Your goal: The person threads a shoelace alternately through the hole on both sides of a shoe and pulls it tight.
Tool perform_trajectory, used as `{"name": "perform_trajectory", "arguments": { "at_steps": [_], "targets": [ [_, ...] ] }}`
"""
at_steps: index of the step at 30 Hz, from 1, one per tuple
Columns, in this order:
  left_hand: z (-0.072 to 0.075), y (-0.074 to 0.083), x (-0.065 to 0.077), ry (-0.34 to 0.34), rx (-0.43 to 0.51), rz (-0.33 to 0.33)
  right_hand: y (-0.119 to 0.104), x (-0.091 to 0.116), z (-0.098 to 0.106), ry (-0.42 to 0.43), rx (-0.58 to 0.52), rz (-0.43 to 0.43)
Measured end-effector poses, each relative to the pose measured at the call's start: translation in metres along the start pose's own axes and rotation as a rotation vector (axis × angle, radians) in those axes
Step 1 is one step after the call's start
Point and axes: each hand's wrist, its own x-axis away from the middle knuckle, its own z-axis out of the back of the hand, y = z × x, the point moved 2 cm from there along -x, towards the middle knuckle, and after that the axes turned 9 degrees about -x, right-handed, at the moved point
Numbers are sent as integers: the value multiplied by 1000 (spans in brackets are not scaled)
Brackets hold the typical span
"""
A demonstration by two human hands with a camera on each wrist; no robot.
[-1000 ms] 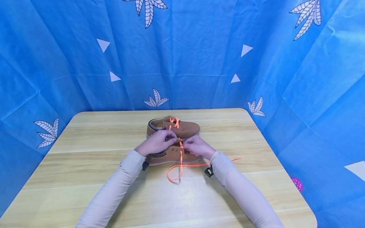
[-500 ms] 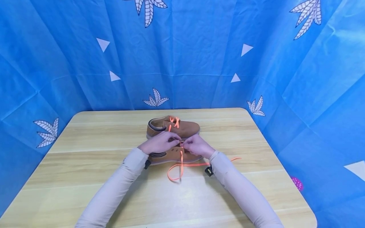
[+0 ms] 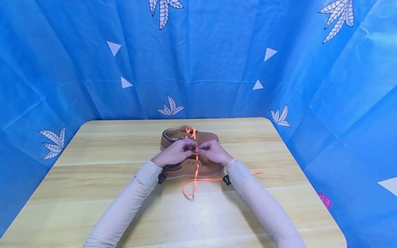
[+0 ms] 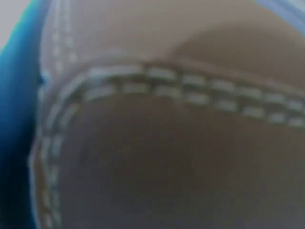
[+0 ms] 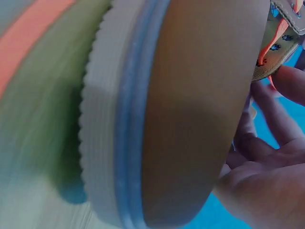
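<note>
A brown lace-up shoe [image 3: 186, 168] with a partly threaded orange shoelace [image 3: 197, 169] stands nearest the person, toe to the right. At its opening, my left hand [image 3: 174, 153] holds the far eyelet flap between thumb and fingers. My right hand [image 3: 214, 152] pinches the lace opposite it, fingertips at the flap. The right wrist view shows the right hand's fingers [image 5: 279, 119] beneath the eyelet flap [image 5: 274, 55], beside the shoe's tan side. In the left wrist view, stitched leather [image 4: 190, 143] fills the picture and hides the left hand.
A matching brown shoe [image 3: 206, 137] with orange laces lies just behind, close against the hands. The loose lace end [image 3: 258, 173] trails right across the wooden table [image 3: 102, 172], and a lace loop lies in front. Blue patterned cloth [image 3: 217, 62] surrounds the table.
The right hand has risen slightly and moved back toward the far flap, its thumb and finger farther apart. The left hand shifted a little right. The lace between them now runs across the opening.
</note>
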Motion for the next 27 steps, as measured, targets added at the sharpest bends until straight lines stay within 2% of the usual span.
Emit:
{"name": "perform_trajectory", "arguments": {
  "at_steps": [3, 8, 12, 18, 24, 27],
  "targets": [
    [-1, 0, 3, 5, 26, 1, 1, -5, -1, 4, -20, -10],
    [-1, 1, 18, 27, -22, -12, 2, -9, 0, 13, -31, 3],
    [0, 0, 27, 45, -59, -39, 2, -12, 2, 45, -93, 11],
    [-1, -2, 31, 70, -71, -64, -7, -19, 3, 74, -167, -20],
    [-3, -3, 31, 106, -171, -102, -16, -29, 7, 105, -248, -37],
    [-3, -4, 31, 116, -194, -111, -26, -31, 11, 123, -230, -9]
  ]
}}
